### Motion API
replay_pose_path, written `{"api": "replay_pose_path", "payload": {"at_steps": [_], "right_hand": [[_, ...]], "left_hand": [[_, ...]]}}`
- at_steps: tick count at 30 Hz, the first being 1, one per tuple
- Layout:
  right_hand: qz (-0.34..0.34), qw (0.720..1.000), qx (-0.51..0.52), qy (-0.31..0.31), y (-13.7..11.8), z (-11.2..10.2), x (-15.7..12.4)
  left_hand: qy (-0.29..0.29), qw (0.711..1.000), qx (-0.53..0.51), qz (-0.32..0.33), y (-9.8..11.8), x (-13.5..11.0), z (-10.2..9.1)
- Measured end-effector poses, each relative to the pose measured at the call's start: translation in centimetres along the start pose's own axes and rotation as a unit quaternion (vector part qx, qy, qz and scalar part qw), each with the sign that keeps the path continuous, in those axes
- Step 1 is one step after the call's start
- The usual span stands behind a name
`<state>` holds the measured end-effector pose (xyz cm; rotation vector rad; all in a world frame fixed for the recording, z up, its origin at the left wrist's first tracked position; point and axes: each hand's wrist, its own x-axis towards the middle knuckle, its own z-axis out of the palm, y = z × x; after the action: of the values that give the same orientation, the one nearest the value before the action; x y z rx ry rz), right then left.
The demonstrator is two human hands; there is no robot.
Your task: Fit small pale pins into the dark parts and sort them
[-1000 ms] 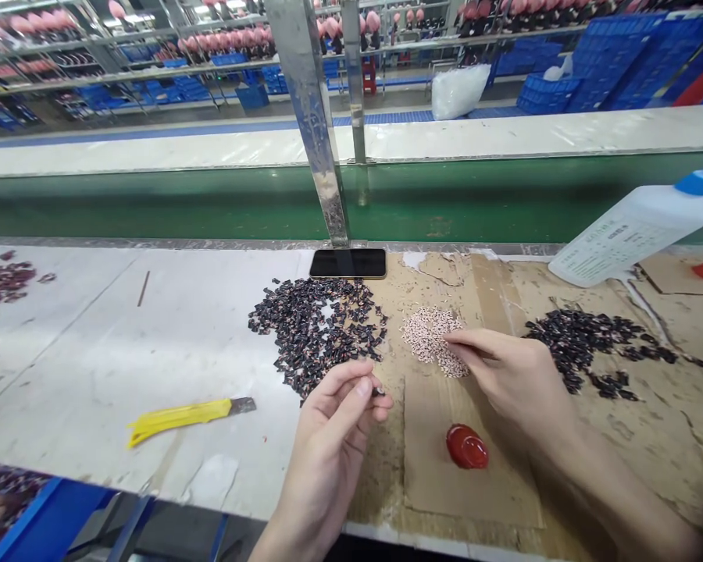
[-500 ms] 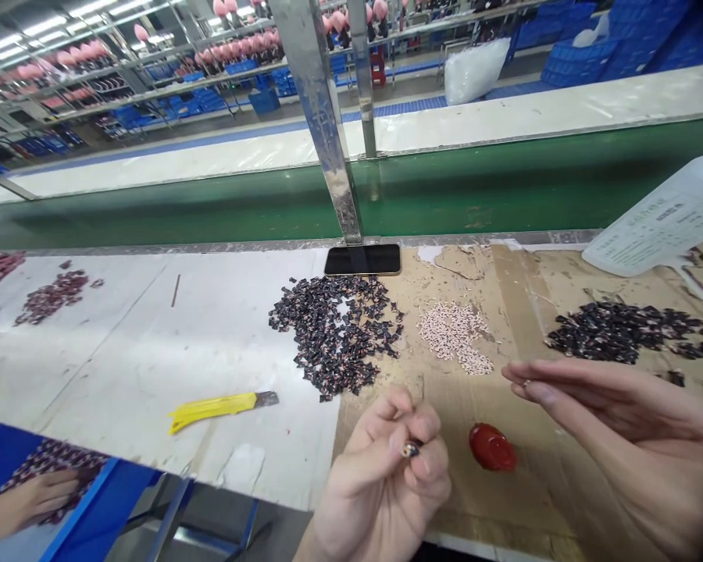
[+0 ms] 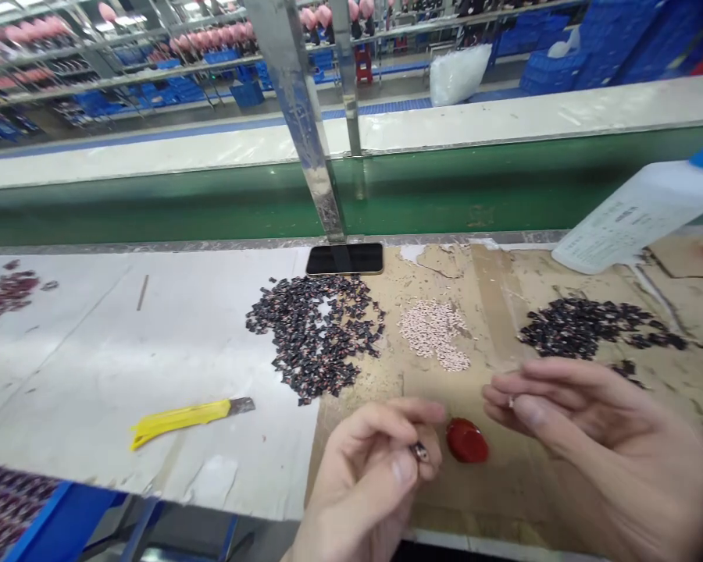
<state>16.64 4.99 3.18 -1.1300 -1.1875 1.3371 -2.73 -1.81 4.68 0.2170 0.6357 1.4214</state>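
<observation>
Brown cardboard [image 3: 521, 507] covers this end of the white bench [image 3: 123, 351], and both hands work just above it. The left hand [image 3: 366, 484] is curled, its thumb and forefinger pinching a small dark piece [image 3: 420, 451] with a shiny rim. At three o'clock from it, the right hand [image 3: 597, 437] has its fingers drawn together, with thumb and fingertips nipping what looks like a tiny pale bead [image 3: 511, 401], though it is too small to be sure. A glossy red blob [image 3: 466, 440] sits between the hands, just beside the left fingers. A heap of pale beads [image 3: 434, 334] lies at twelve o'clock, with dark heaps [image 3: 315, 337] at eleven and [image 3: 586, 328] at two. A slack pinch could drop the bead among the loose specks on the cardboard, where it would be hard to find. A careless sweep of the wrist could drive the heaps together or smear the blob. Further out, a reach could catch the yellow utility knife [image 3: 179, 421] at nine o'clock, its blade bare, or topple the white bottle [image 3: 633, 218] at two.
</observation>
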Motion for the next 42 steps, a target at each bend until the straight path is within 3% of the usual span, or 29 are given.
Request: {"api": "replay_pose_path", "payload": {"at_steps": [3, 5, 7, 10, 12, 17, 20, 27, 32, 35, 38, 42], "right_hand": [[0.065, 0.990, 0.108, -0.060, -0.1, 1.0, -0.3], [0.087, 0.984, 0.146, -0.057, 0.0, 1.5, -0.6], [0.093, 0.982, 0.157, -0.050, 0.2, 1.8, -1.1], [0.096, 0.983, 0.151, -0.052, 0.4, 1.8, -1.6], [0.094, 0.983, 0.152, -0.047, 0.5, 1.8, -1.8], [0.093, 0.984, 0.149, -0.019, 0.6, 2.1, -1.8], [0.078, 0.989, 0.121, -0.020, 0.7, 2.0, -1.9], [-0.013, 0.999, -0.044, -0.026, 0.3, 1.2, -1.7], [-0.110, 0.978, -0.174, 0.030, 0.6, 2.1, -2.5], [-0.151, 0.956, -0.249, 0.038, 0.8, 2.4, -3.1], [-0.132, 0.963, -0.233, 0.022, 0.9, 2.2, -3.3], [-0.061, 0.987, -0.144, -0.024, 0.7, 1.6, -2.5]], "left_hand": [[0.006, 0.984, 0.151, 0.092, -1.0, 0.1, 0.4], [0.002, 0.953, 0.263, 0.152, -1.7, 0.1, 0.8], [0.008, 0.898, 0.372, 0.235, -2.3, 0.3, 1.0], [0.023, 0.786, 0.491, 0.375, -3.3, 0.6, 0.8], [0.023, 0.719, 0.541, 0.435, -3.8, 0.7, 0.4], [0.026, 0.618, 0.620, 0.483, -4.3, 0.6, -0.2], [0.027, 0.586, 0.651, 0.481, -3.9, 0.6, -0.3], [-0.066, 0.579, 0.688, 0.432, -2.0, 0.8, -0.6], [-0.057, 0.594, 0.678, 0.429, -2.3, 1.6, -0.5], [-0.043, 0.613, 0.685, 0.392, -2.5, 1.9, -0.3], [-0.035, 0.661, 0.667, 0.341, -2.4, 2.0, -0.1], [-0.025, 0.782, 0.589, 0.202, -1.8, 1.8, 0.4]]}}
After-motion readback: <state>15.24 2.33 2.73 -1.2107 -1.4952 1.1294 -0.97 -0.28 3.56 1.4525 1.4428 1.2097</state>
